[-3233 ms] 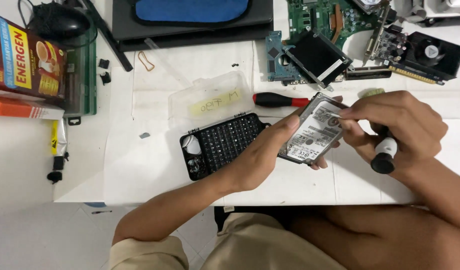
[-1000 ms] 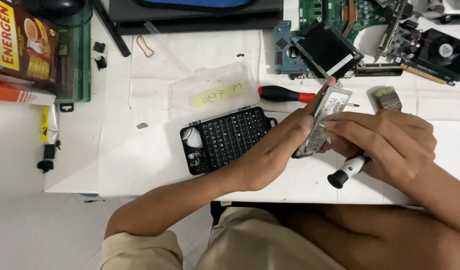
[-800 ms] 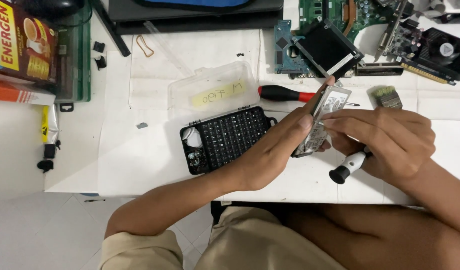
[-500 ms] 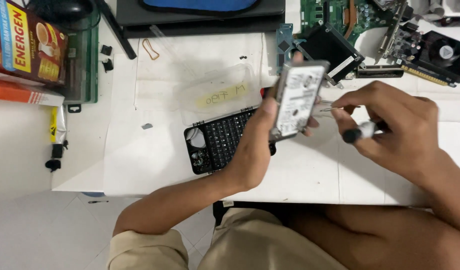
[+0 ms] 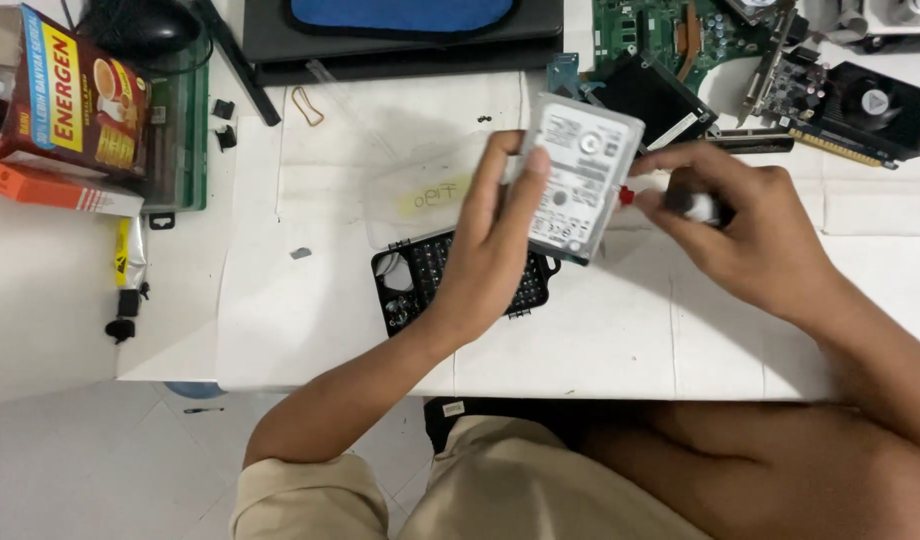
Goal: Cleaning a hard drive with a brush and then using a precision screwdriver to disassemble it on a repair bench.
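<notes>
The left hand clamps the hard drive, raised above the bit case; beside the drive, the right hand grips a blurred screwdriver, its tip hidden.

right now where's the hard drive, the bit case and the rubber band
hard drive (image 5: 580, 170), head view, on its silver labelled face
bit case (image 5: 420, 280), head view, on the black tray left of the wrist
rubber band (image 5: 306, 104), head view, on the loop's right side

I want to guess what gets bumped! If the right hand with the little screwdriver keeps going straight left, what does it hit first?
Probably the hard drive held up by the left hand. The right hand points its screwdriver at the drive's right edge; whether the tip already touches is unclear.
</notes>
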